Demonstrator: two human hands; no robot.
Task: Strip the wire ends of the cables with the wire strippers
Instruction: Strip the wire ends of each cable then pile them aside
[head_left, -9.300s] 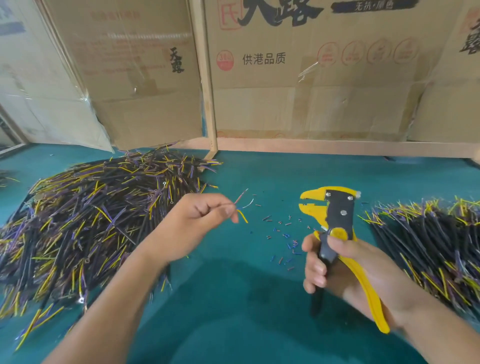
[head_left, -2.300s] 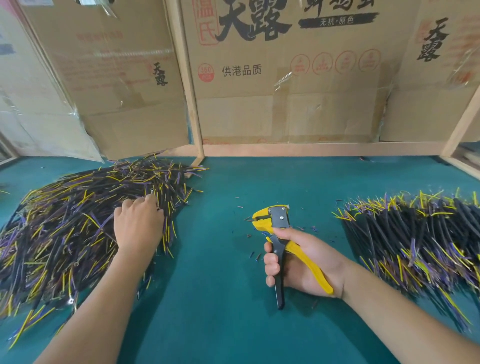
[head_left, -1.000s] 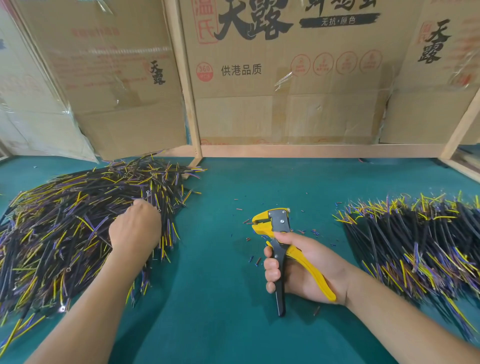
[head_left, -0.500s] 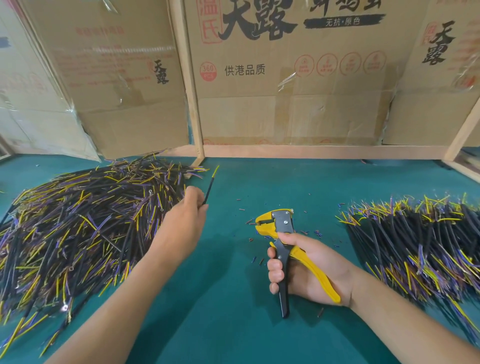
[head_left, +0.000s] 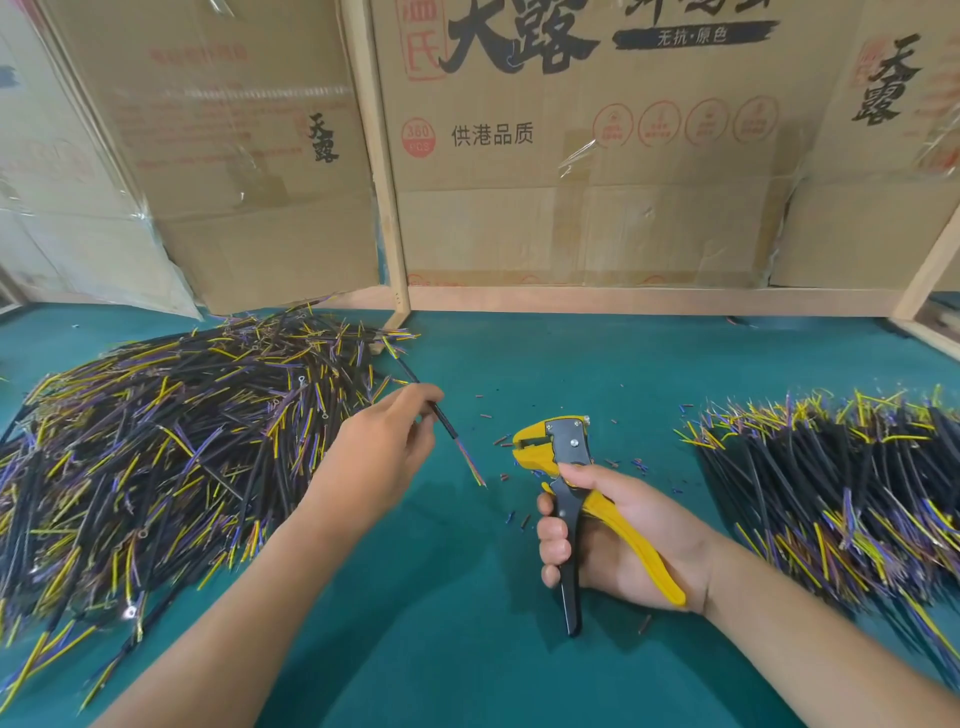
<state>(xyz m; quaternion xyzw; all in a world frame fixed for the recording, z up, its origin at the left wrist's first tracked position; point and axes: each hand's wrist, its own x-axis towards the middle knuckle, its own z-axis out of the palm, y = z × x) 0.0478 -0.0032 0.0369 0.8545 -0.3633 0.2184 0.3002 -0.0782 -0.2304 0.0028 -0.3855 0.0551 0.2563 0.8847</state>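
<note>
My left hand (head_left: 379, 457) pinches one black cable (head_left: 444, 421) above the green table, just right of the big left pile of cables (head_left: 156, 447). The cable slants down to the right, and its thin coloured wire ends point toward the stripper's jaws. My right hand (head_left: 613, 535) grips the yellow and black wire strippers (head_left: 563, 467) by the handles, jaws up and facing left, a short gap from the cable tip.
A second pile of cables (head_left: 841, 488) lies at the right. Small bits of cut insulation (head_left: 514, 519) are scattered around the strippers on the green table (head_left: 441, 649). Cardboard boxes (head_left: 597, 156) and a wooden frame (head_left: 623, 301) close the back.
My left hand has lifted one cable out of the left pile and swung it right toward the strippers, turning its wire end downward. My right hand has stayed in place.
</note>
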